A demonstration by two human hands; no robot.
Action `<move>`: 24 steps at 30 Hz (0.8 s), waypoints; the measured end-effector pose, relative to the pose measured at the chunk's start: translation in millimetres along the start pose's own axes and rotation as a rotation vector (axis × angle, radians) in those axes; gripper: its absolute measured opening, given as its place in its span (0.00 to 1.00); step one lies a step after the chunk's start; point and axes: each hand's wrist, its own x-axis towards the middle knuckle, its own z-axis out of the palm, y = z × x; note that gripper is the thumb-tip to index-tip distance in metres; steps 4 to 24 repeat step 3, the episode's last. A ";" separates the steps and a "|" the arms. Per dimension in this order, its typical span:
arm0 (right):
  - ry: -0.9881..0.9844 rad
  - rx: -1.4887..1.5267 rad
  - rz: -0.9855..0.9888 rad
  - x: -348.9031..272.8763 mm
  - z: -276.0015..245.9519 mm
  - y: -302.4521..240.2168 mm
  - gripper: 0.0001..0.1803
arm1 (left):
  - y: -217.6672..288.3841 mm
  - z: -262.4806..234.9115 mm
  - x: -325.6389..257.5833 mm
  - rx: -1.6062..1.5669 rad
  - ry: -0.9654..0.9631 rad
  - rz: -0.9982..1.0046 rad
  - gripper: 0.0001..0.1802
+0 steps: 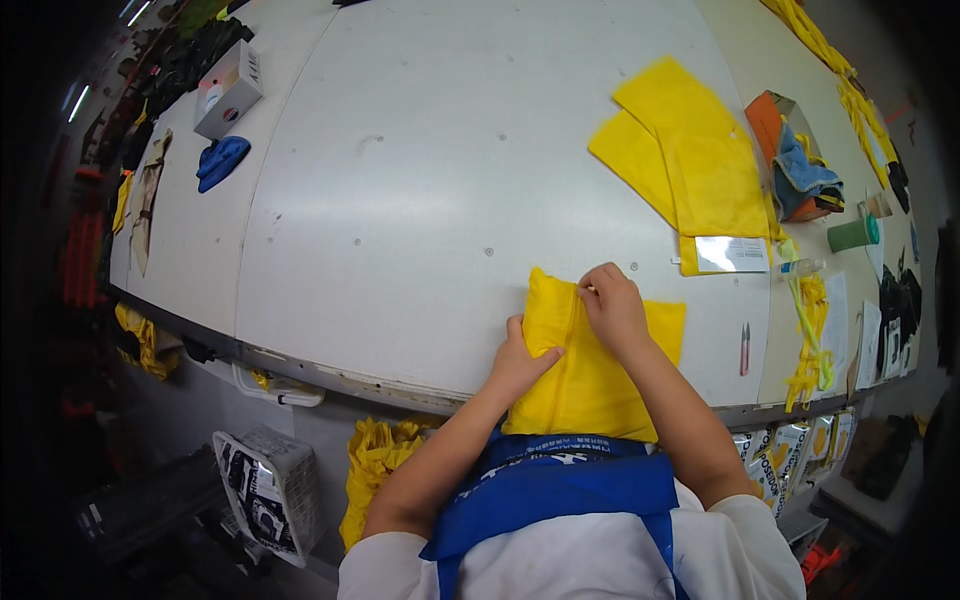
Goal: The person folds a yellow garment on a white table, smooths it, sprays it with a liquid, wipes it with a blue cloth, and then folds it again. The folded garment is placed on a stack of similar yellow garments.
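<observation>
A yellow fabric pouch lies at the table's front edge, close against my body. A raised line, a seam or a zipper, runs down it from the far edge. My left hand grips the pouch's left side, thumb on top and fingers tucked out of sight. At the far end of the line, my right hand is closed in a pinch; what sits between its fingertips is too small to make out. Beyond it to the right, flat yellow fabric pieces overlap, with a silvery-white printed sheet at their near end.
Small snips lie right of the pouch. Further right are an orange box with a blue cloth, a green cylinder and yellow straps. A white box and a blue cloth bundle sit far left.
</observation>
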 end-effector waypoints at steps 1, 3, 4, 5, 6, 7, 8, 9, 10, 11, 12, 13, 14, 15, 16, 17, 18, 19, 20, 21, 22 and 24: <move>-0.011 0.032 0.032 -1.1 0.9 2.6 0.04 | 0.4 -1.3 -0.4 -0.006 -0.005 -0.005 0.41; -0.039 0.085 0.093 -13.8 3.8 8.9 0.07 | 1.8 -4.8 -1.1 -0.064 -0.022 -0.056 0.41; -0.039 0.085 0.093 -13.8 3.8 8.9 0.07 | 1.8 -4.8 -1.1 -0.064 -0.022 -0.056 0.41; -0.039 0.085 0.093 -13.8 3.8 8.9 0.07 | 1.8 -4.8 -1.1 -0.064 -0.022 -0.056 0.41; -0.039 0.085 0.093 -13.8 3.8 8.9 0.07 | 1.8 -4.8 -1.1 -0.064 -0.022 -0.056 0.41; -0.039 0.085 0.093 -13.8 3.8 8.9 0.07 | 1.8 -4.8 -1.1 -0.064 -0.022 -0.056 0.41; -0.039 0.085 0.093 -13.8 3.8 8.9 0.07 | 1.8 -4.8 -1.1 -0.064 -0.022 -0.056 0.41; -0.039 0.085 0.093 -13.8 3.8 8.9 0.07 | 1.8 -4.8 -1.1 -0.064 -0.022 -0.056 0.41; -0.039 0.085 0.093 -13.8 3.8 8.9 0.07 | 1.8 -4.8 -1.1 -0.064 -0.022 -0.056 0.41; -0.039 0.085 0.093 -13.8 3.8 8.9 0.07 | 1.8 -4.8 -1.1 -0.064 -0.022 -0.056 0.41; -0.039 0.085 0.093 -13.8 3.8 8.9 0.07 | 1.8 -4.8 -1.1 -0.064 -0.022 -0.056 0.41; -0.039 0.085 0.093 -13.8 3.8 8.9 0.07 | 1.8 -4.8 -1.1 -0.064 -0.022 -0.056 0.41; -0.039 0.085 0.093 -13.8 3.8 8.9 0.07 | 1.8 -4.8 -1.1 -0.064 -0.022 -0.056 0.41; -0.039 0.085 0.093 -13.8 3.8 8.9 0.07 | 1.8 -4.8 -1.1 -0.064 -0.022 -0.056 0.41; -0.039 0.085 0.093 -13.8 3.8 8.9 0.07 | 1.8 -4.8 -1.1 -0.064 -0.022 -0.056 0.41; -0.039 0.085 0.093 -13.8 3.8 8.9 0.07 | 1.8 -4.8 -1.1 -0.064 -0.022 -0.056 0.41; -0.039 0.085 0.093 -13.8 3.8 8.9 0.07 | 1.8 -4.8 -1.1 -0.064 -0.022 -0.056 0.41; -0.039 0.085 0.093 -13.8 3.8 8.9 0.07 | 1.8 -4.8 -1.1 -0.064 -0.022 -0.056 0.41; -0.039 0.085 0.093 -13.8 3.8 8.9 0.07 | 1.8 -4.8 -1.1 -0.064 -0.022 -0.056 0.41; -0.039 0.085 0.093 -13.8 3.8 8.9 0.07 | 1.8 -4.8 -1.1 -0.064 -0.022 -0.056 0.41; -0.039 0.085 0.093 -13.8 3.8 8.9 0.07 | 1.8 -4.8 -1.1 -0.064 -0.022 -0.056 0.41; -0.039 0.085 0.093 -13.8 3.8 8.9 0.07 | 1.8 -4.8 -1.1 -0.064 -0.022 -0.056 0.41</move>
